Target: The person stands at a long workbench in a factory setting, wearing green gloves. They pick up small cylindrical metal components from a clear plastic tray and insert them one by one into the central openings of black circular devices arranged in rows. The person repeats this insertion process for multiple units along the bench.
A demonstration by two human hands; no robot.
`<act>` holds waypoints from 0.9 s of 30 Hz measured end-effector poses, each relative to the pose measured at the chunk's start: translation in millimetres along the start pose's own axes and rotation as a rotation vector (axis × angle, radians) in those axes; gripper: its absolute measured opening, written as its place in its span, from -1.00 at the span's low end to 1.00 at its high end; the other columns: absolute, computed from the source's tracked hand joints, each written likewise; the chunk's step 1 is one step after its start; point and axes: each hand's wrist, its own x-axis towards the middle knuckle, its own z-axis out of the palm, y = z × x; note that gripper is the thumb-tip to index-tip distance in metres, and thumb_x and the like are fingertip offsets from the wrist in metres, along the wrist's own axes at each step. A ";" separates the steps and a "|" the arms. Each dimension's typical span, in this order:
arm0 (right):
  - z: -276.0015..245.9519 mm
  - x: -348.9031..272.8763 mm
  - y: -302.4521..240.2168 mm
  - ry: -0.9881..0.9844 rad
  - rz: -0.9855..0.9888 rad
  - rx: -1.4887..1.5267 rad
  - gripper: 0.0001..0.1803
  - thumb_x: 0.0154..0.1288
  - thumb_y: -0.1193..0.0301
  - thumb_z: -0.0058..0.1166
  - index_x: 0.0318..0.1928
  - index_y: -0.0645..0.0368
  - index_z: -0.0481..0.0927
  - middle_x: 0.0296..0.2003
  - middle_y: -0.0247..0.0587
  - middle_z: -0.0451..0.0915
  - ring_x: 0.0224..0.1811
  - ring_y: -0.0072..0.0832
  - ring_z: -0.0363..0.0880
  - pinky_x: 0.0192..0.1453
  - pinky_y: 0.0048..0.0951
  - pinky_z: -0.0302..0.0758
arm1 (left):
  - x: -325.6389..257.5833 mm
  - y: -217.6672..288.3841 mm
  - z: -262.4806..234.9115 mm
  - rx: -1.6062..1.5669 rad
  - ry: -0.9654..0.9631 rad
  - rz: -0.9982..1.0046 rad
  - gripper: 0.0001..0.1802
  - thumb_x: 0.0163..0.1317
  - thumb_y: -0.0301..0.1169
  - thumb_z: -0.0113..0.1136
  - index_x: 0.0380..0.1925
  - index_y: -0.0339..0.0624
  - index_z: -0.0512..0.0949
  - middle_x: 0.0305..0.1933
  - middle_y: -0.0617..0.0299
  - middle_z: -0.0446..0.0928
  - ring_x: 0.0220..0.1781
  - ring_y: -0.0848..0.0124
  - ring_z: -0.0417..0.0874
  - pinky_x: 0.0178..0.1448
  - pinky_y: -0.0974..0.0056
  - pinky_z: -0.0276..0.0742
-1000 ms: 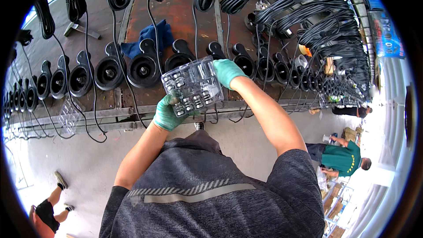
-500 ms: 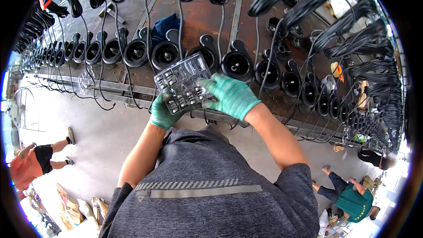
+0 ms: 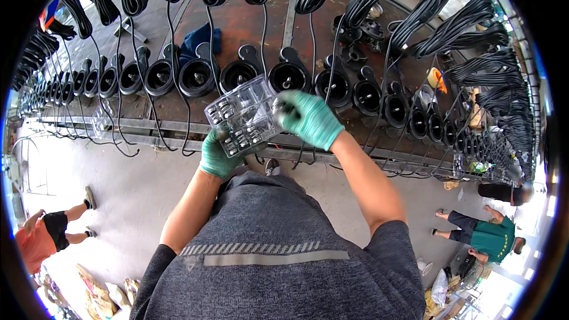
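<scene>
My left hand (image 3: 217, 155), in a green glove, grips the lower edge of a clear plastic tray (image 3: 244, 115) with small metal parts in its pockets. My right hand (image 3: 311, 118), also gloved green, rests at the tray's right side, fingers curled over a small dark part. The tray is held tilted in front of my chest. Just beyond it a row of black round housings (image 3: 240, 74) with cables lies on a brown workbench (image 3: 237, 21).
Bundles of coiled black cable (image 3: 462, 24) hang above the bench. A second clear tray (image 3: 102, 121) lies at the bench's left edge. One person (image 3: 44, 237) stands at lower left, another in green (image 3: 489, 237) at lower right. Grey floor lies beneath me.
The view has swung left along the bench. My right hand has moved from the tray's top corner to its right side and closed over a small part. The left hand keeps its grip.
</scene>
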 end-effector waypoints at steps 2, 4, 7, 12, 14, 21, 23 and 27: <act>-6.9 14.4 21.1 0.075 0.456 0.410 -0.66 0.51 0.26 0.26 0.13 0.20 0.65 -0.28 -0.28 0.71 -0.45 -0.54 0.67 -0.45 -0.48 0.59 | 4.7 3.7 2.5 -0.034 -0.013 0.009 -0.03 0.07 -0.26 0.45 0.53 -0.17 0.30 0.49 -0.13 0.44 0.46 -0.17 0.52 0.46 -0.40 0.51; -6.6 33.6 43.3 0.166 0.636 0.630 -0.73 0.54 0.23 0.22 -0.04 0.19 0.67 -0.32 -0.30 0.71 -0.54 -0.54 0.62 -0.53 -0.44 0.51 | 5.2 9.9 -1.1 -0.064 0.025 0.018 0.02 0.02 -0.29 0.47 0.54 -0.18 0.28 0.51 -0.15 0.41 0.48 -0.19 0.49 0.44 -0.43 0.52; 1.3 51.4 61.3 0.150 0.738 0.574 -0.66 0.57 0.17 0.19 -0.08 0.24 0.68 -0.36 -0.25 0.70 -0.60 -0.54 0.59 -0.56 -0.45 0.47 | 9.6 18.1 -7.8 -0.078 -0.017 -0.012 -0.01 0.03 -0.29 0.44 0.53 -0.18 0.30 0.51 -0.14 0.41 0.49 -0.21 0.49 0.43 -0.45 0.51; 1.6 68.7 73.0 -0.013 0.875 0.334 -0.68 0.59 0.18 0.15 -0.04 0.21 0.71 -0.38 -0.25 0.73 -0.62 -0.52 0.57 -0.56 -0.45 0.43 | 16.5 31.5 -11.4 -0.119 -0.088 -0.056 -0.03 0.08 -0.29 0.46 0.52 -0.21 0.29 0.48 -0.15 0.44 0.47 -0.21 0.50 0.50 -0.48 0.42; 6.1 70.7 76.0 0.048 0.872 0.270 -0.67 0.62 0.20 0.09 0.02 0.20 0.71 -0.37 -0.24 0.76 -0.58 -0.51 0.61 -0.49 -0.38 0.52 | 20.6 34.4 -16.0 -0.110 -0.099 -0.068 -0.04 0.08 -0.29 0.46 0.52 -0.21 0.29 0.48 -0.15 0.44 0.47 -0.21 0.50 0.49 -0.51 0.40; 16.3 62.6 79.3 0.029 0.392 -0.368 -0.67 0.50 0.23 0.16 0.10 0.19 0.63 0.03 0.13 0.69 0.16 0.12 0.62 0.23 0.04 0.55 | 38.4 36.7 -30.0 -0.145 -0.136 -0.116 -0.09 0.11 -0.30 0.47 0.48 -0.25 0.33 0.43 -0.14 0.50 0.41 -0.16 0.57 0.39 -0.47 0.54; 14.1 72.0 73.7 -0.086 0.419 -0.485 -0.68 0.50 0.24 0.14 0.08 0.19 0.63 0.01 0.14 0.70 0.14 0.11 0.65 0.21 0.02 0.58 | 44.6 34.6 -26.6 -0.142 -0.163 -0.134 -0.11 0.12 -0.29 0.46 0.46 -0.25 0.36 0.39 -0.13 0.53 0.38 -0.15 0.60 0.39 -0.43 0.57; 16.9 91.7 69.0 -0.283 0.484 -0.595 -0.74 0.47 0.31 0.10 0.03 0.16 0.66 -0.04 0.17 0.72 0.07 0.14 0.68 0.16 0.03 0.61 | 60.4 30.0 -23.7 -0.158 -0.171 -0.176 -0.13 0.12 -0.28 0.47 0.45 -0.24 0.37 0.35 -0.09 0.58 0.32 -0.10 0.66 0.37 -0.34 0.62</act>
